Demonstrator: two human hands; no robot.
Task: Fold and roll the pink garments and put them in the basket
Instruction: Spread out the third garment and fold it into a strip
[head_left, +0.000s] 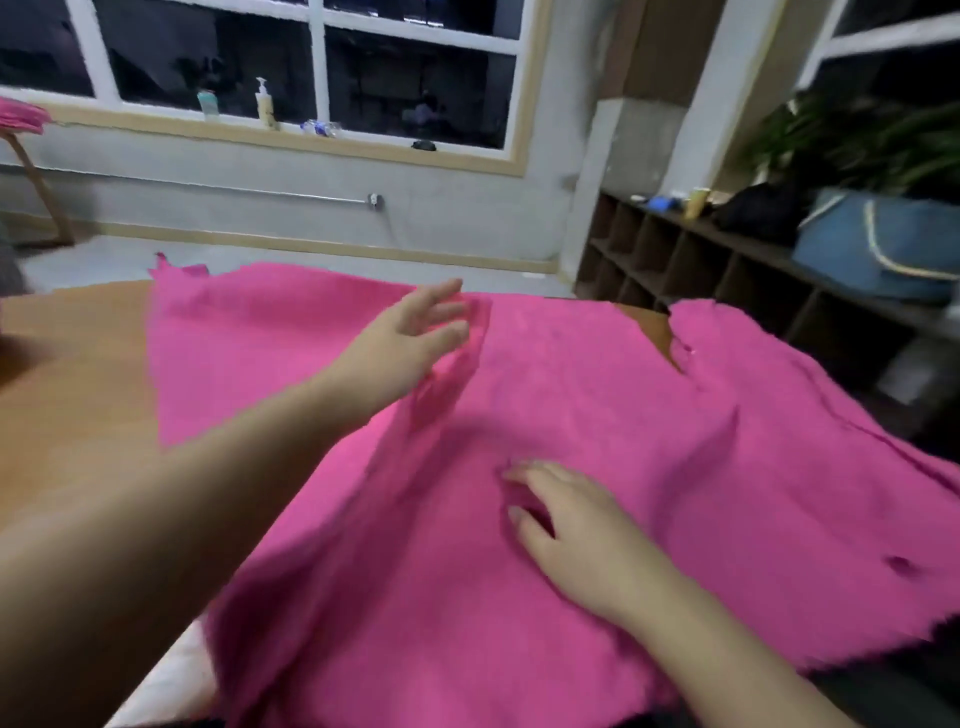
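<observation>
Our left forearm fills the near corner, and beyond it our left hand (410, 332) hangs above the pink garment (597, 415) with fingers straight and spread, gripping nothing; a raised fold of cloth stands just beneath its palm, though blur keeps us from telling whether skin touches it. Our right hand (566, 519) lies flat on the cloth nearer to us, fingers relaxed and pressing down, well apart from the left. We see the garment spread wide over the wooden bench (67, 374), reaching past both hands on every side and drooping off the edge to the right of our right hand. We judge that we are smoothing it before the first fold. What could go wrong: the overhang on the right may drag the whole piece off the bench if we lift our pressing hand, and the ridge under the left hand could get trapped in the fold, giving a lumpy roll. More pink cloth (21, 114) sits far off beyond our left hand. We cannot see any basket, so its place is unknown to us.
</observation>
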